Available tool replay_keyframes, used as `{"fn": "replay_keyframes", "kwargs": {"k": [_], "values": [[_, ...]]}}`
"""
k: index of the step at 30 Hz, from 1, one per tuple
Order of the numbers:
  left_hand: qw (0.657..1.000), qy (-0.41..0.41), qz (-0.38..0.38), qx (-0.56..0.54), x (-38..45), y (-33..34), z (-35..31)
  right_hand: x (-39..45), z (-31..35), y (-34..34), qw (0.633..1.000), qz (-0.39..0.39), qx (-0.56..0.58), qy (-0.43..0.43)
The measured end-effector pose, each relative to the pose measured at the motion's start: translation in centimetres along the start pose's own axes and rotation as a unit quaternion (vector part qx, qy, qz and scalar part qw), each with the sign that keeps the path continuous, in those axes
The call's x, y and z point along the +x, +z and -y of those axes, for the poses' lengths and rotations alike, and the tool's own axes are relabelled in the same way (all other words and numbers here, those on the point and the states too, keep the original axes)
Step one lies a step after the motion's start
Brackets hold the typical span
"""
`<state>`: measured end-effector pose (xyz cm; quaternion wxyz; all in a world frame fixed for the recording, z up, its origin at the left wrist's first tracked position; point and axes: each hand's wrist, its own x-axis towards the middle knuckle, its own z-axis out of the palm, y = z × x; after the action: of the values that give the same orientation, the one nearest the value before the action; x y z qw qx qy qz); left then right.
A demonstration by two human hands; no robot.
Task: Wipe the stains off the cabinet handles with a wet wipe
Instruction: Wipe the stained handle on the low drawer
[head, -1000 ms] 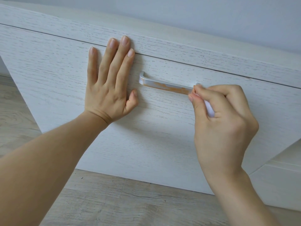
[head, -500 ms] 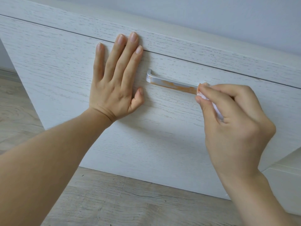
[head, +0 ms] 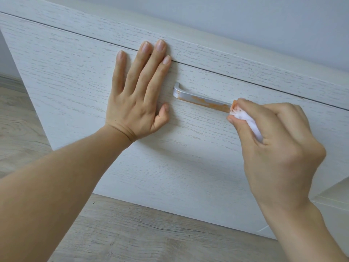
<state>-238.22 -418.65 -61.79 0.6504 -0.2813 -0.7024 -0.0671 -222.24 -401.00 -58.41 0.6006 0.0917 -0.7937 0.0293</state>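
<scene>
Wipe (head: 245, 118), orange-smeared at its tip, pinched in right hand (head: 279, 148) against stained handle (head: 204, 102); left hand (head: 136, 103) lies flat, fingers straight, on drawer (head: 170, 157).

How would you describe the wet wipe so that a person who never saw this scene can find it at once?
Start at the white wood-grain cabinet front and find the silver handle streaked with orange stains. At the right end of the handle's visible part, the right hand pinches the wet wipe, a small crumpled white wad. Its tip against the handle is tinted orange.
</scene>
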Motion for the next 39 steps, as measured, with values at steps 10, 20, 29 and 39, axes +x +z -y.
{"fn": "replay_keyframes", "kwargs": {"k": [10, 20, 29, 39], "values": [[1.000, 0.000, -0.002, 0.002, -0.1, 0.1, 0.0, 0.3, -0.2, -0.4, 1.000, 0.011, -0.018, -0.004], [1.000, -0.002, 0.007, 0.006, -0.2, 0.1, 0.0, 0.4, 0.1, -0.1, 1.000, 0.007, -0.013, -0.023], [1.000, 0.001, 0.002, 0.005, -0.1, 0.2, 0.0, 0.8, 0.9, 0.5, 1.000, -0.002, -0.001, -0.024], [1.000, -0.002, -0.007, -0.001, -0.3, 0.3, 0.1, 0.6, 1.3, -0.1, 0.995, -0.023, 0.057, 0.073]]}}
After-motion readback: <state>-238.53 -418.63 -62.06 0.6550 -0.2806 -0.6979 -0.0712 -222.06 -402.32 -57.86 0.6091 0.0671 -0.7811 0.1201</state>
